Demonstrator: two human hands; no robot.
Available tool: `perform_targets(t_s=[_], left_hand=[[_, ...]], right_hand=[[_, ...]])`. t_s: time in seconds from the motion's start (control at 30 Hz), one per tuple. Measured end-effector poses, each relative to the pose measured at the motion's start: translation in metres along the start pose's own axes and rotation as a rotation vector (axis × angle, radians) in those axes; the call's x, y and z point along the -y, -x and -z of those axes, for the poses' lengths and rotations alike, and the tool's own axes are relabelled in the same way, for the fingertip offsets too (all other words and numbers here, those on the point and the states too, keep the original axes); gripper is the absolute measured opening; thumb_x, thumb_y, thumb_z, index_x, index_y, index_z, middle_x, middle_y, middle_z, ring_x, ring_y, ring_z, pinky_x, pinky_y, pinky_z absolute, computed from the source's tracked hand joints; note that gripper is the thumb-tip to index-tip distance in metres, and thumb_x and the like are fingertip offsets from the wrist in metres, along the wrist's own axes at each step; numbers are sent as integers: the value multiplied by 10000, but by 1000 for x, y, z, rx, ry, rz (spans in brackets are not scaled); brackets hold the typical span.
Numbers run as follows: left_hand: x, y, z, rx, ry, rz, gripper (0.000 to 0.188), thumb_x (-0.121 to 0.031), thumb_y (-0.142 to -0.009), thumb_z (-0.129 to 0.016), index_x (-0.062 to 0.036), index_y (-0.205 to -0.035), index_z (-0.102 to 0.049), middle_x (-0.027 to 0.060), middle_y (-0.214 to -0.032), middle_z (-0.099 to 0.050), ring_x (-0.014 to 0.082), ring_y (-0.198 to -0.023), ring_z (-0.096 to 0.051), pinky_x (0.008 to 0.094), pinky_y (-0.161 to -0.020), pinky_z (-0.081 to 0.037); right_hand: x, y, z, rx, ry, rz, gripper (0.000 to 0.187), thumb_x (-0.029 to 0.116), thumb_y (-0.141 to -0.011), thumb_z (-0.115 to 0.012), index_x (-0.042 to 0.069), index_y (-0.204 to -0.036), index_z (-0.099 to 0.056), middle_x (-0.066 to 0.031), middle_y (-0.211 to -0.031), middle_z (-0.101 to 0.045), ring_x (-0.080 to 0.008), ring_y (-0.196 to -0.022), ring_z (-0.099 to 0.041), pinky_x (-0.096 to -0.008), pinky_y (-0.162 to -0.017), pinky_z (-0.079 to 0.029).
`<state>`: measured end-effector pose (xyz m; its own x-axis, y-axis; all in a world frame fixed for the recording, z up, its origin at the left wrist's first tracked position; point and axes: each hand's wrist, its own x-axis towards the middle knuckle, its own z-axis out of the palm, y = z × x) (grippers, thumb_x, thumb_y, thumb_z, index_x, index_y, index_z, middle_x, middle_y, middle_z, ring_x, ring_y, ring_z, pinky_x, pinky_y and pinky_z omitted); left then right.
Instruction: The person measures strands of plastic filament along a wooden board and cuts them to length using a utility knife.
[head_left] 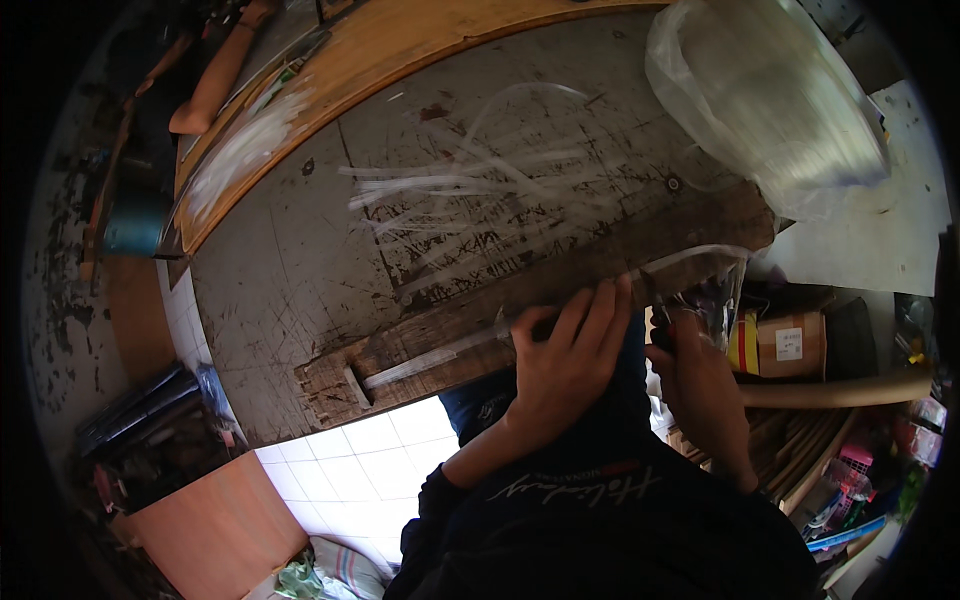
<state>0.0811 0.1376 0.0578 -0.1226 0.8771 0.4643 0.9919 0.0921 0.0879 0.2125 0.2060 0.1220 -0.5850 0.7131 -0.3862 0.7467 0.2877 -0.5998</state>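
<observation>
A clear plastic strip [425, 362] lies along a worn wooden plank [450, 325] on the near edge of the table. One end sits by a small upright stop [356, 388] at the plank's left. My left hand [575, 345] is closed over the strip at the plank's edge, fingers together and thumb tucked toward them. To its right, my right hand [700, 385] grips a dark-handled hand tool [660, 318] beside the strip; its working end is mostly hidden in shadow. Beyond the tool the strip curves away to the right. Several loose cut strips [450, 185] are scattered behind the plank.
A large clear plastic bag [770, 100] of bundled strips stands at the far right. Beyond the scratched grey tabletop [270, 290] is an orange-brown board [400, 50] with more strips and another person's arm [215, 85]. A cardboard box [790, 345] is right of my hand.
</observation>
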Motion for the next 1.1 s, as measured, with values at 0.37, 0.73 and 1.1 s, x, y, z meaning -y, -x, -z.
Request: perform_targets(t_s=[0.37, 0.73, 1.1], left_hand=[[-1, 1, -3, -6, -20, 27, 369, -250, -768, -632, -172, -1127, -604, -58, -1054, -538, 60, -895, -527, 369, -766, -303], [-2, -2, -2, -8, -12, 32, 344, -241, -762, -627, -177, -1101, -621, -59, -1044, -537, 69, -883, -526, 366, -771, -299], [10, -18, 0, 68, 214, 115, 311, -238, -729, -664, -201, -1036, -634, 109, -1237, -496, 233, -1120, -495, 451, -905, -339]], right_hand=[[10, 1, -10, -16, 25, -99, 295, 145, -892, -502, 19, -1104, -339, -235, -791, -588, -438, -742, -585, -498, -559, -410], [11, 0, -10, -56, 102, -35, 243, 187, -889, -506, -2, -946, -363, -243, -665, -590, -422, -611, -593, -475, -480, -464], [27, -9, -1, 72, 236, -143, 273, 253, -905, -462, 3, -918, -352, -235, -572, -570, -400, -539, -591, -468, -472, -477]])
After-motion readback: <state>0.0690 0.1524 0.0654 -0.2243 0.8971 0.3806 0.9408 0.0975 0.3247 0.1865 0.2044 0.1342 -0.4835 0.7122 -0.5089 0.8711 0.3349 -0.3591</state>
